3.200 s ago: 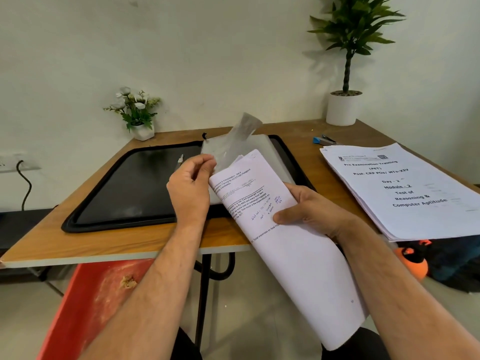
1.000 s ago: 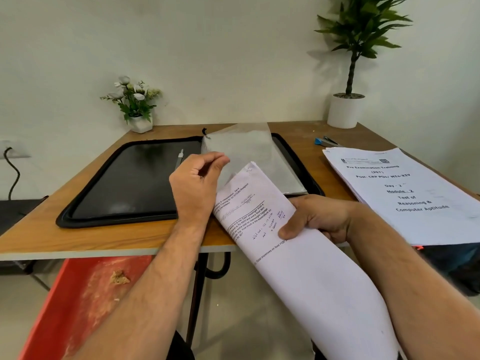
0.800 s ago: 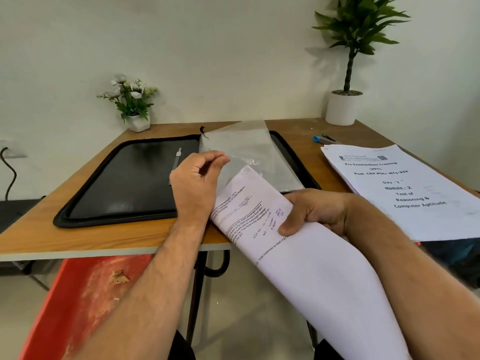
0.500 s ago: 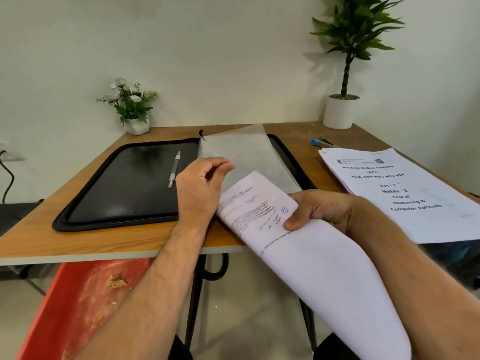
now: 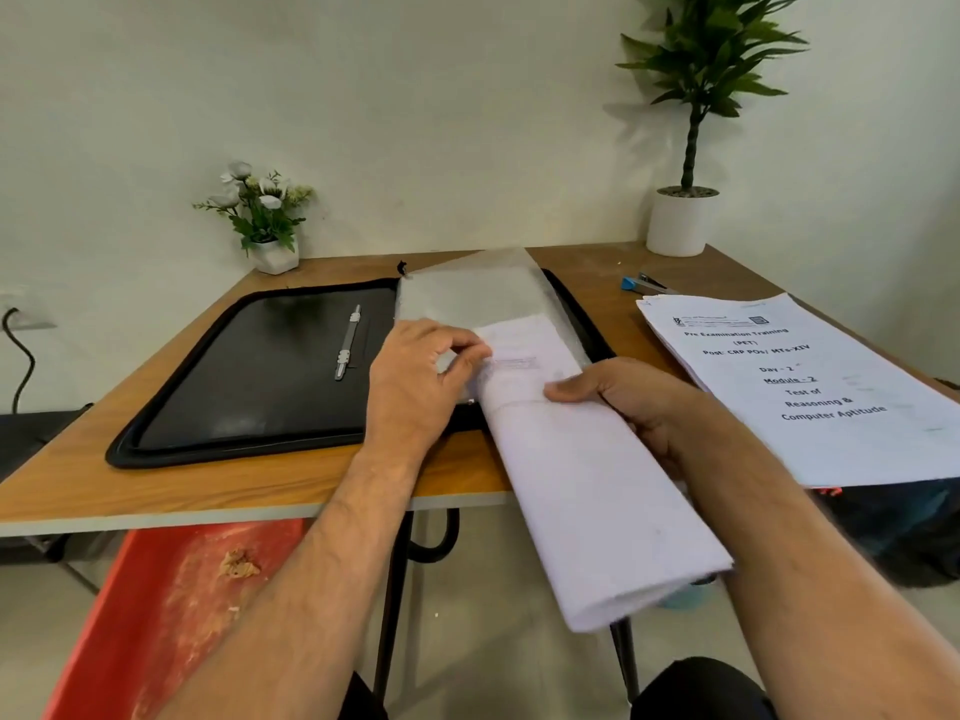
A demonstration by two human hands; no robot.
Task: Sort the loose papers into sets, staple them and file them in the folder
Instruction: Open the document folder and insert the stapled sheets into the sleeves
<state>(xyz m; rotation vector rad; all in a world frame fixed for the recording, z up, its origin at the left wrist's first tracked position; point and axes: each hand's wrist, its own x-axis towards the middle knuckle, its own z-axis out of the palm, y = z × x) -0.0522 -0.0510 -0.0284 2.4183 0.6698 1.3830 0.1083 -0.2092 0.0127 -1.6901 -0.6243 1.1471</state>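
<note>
Right hand [image 5: 631, 402] grips a curled paper set [image 5: 582, 485] over the open black folder [image 5: 249, 376] — left hand [image 5: 415, 381] pinches its clear sleeve [image 5: 467, 298]. Stack [image 5: 810, 387] at right reads "Pre Examination Training (PET) — Module - 2".

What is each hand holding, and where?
Right hand grips the curled paper set mid-length; left hand pinches the clear sleeve at its near edge.

Two bare forearms, hairy, no sleeves visible anywhere up to the near frame edge. No watch, rings or wristbands on left hand [image 5: 415, 376] or right hand [image 5: 631, 402]. Short, unpainted fingernails. Dark black trousers at both knees, near bottom edge, right knee showing more than left.
</note>
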